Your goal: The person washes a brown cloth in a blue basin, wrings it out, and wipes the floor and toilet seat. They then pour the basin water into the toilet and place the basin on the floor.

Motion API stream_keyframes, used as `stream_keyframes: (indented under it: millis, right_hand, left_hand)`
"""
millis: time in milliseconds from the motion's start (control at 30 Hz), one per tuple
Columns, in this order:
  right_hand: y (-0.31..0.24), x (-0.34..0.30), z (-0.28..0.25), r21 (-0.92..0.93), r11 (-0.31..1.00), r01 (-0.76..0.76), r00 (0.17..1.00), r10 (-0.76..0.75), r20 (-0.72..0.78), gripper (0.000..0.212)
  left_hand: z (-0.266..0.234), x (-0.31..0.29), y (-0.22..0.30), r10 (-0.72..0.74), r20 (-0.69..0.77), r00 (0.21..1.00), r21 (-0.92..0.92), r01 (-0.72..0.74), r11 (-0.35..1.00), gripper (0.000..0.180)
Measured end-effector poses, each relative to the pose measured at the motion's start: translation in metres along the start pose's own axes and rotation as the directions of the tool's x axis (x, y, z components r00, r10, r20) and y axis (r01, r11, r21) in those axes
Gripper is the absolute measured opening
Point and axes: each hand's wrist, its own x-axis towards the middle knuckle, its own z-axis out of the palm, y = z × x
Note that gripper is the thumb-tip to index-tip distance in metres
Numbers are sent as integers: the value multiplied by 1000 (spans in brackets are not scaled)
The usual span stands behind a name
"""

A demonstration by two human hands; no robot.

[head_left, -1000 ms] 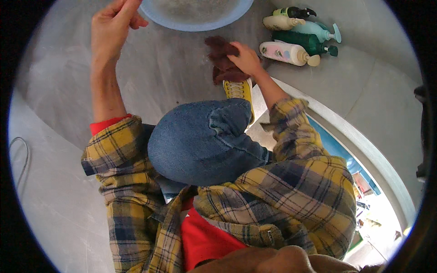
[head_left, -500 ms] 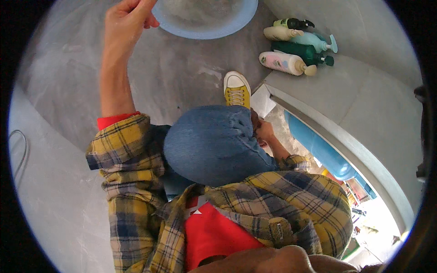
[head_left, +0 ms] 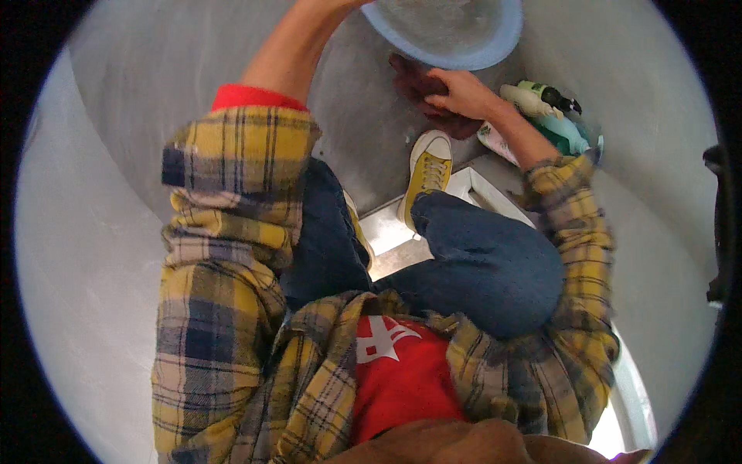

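Note:
A dark reddish-brown cloth [head_left: 411, 81] hangs in my right hand [head_left: 462, 94], just below the near rim of a light-blue basin [head_left: 506, 48]. My right fingers are closed on the cloth, which droops low over the grey floor. Greyish water [head_left: 440, 31] shows inside the basin. At the top edge, left of the basin, only the wrist end of my left hand [head_left: 340, 5] appears. Its fingers lie beyond the frame or out of sight, so whether it holds anything is hidden.
Several pump bottles [head_left: 533, 99] lie against the right wall, partly behind my right forearm. My yellow sneaker [head_left: 430, 166] stands beside a pale door sill [head_left: 487, 189]. Smooth grey walls [head_left: 649, 116] rise at both sides.
My right hand has come up from beside my knee to the basin, carrying the cloth. My knees have parted, and the view has shifted, putting the basin farther right. My left hand has mostly left view.

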Motion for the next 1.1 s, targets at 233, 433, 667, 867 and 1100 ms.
stream_keyframes:
  millis: [233, 433, 667, 867, 1100]
  right_hand:
    - [-37, -28, 52, -214, 916, 338, 908, -258, 329, 34]
    - [-85, -51, 192, 55, 698, 714, 556, -613, 560, 21]
    - [-71, -40, 175, -220, 717, 661, 537, -249, 806, 18]
    - [-25, -15, 99, -335, 795, 505, 696, -146, 703, 33]
    - [6, -6, 70, -508, 816, 276, 804, 93, 587, 36]
  left_hand:
    - [-8, -17, -14, 66, -82, 994, -13, -67, 998, 36]
    - [-10, -27, -7, 40, -88, 995, -48, -44, 998, 35]
    - [-3, -21, -6, 11, -137, 990, 27, -7, 1000, 33]
    - [-12, -30, -25, 62, -81, 995, -46, -66, 997, 35]
    - [-12, -35, -39, 46, -146, 988, -57, -55, 997, 33]
